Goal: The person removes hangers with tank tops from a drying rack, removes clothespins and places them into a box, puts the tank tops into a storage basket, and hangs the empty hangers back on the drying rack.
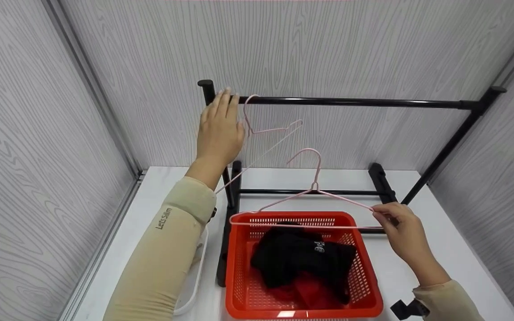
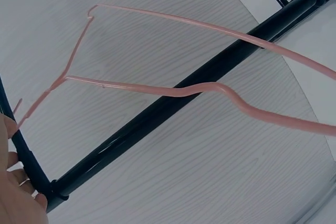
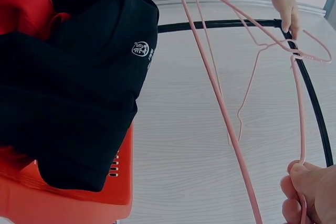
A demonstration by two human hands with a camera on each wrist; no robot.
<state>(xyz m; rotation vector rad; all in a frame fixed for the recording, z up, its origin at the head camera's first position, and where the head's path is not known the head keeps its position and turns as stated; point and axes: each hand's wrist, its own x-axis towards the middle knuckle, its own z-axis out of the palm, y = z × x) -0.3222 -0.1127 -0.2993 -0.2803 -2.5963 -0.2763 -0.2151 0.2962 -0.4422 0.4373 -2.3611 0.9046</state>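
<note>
My right hand (image 1: 404, 232) pinches one end of a pink wire clothes hanger (image 1: 283, 202), thumb against fingers. The hanger's hook points up, and its long bottom wire crosses above the basket. Against the left end of a black rack bar (image 1: 328, 101) rests my left hand (image 1: 221, 129), its fingers fairly straight. Just right of those fingers, a second pink hanger (image 1: 268, 130) hangs by its hook on the bar; my forearm hides part of it. In the left wrist view, the fingertips (image 2: 18, 174) lie at the bar beside this hanger's hook.
A red plastic basket (image 1: 234, 285) below holds a black garment (image 1: 301, 254) with a white print and a red cloth (image 1: 308, 290). A white container (image 1: 192, 290) is partly behind my left forearm. Rack feet (image 1: 382, 180) stand on the white surface, and grained panels surround it.
</note>
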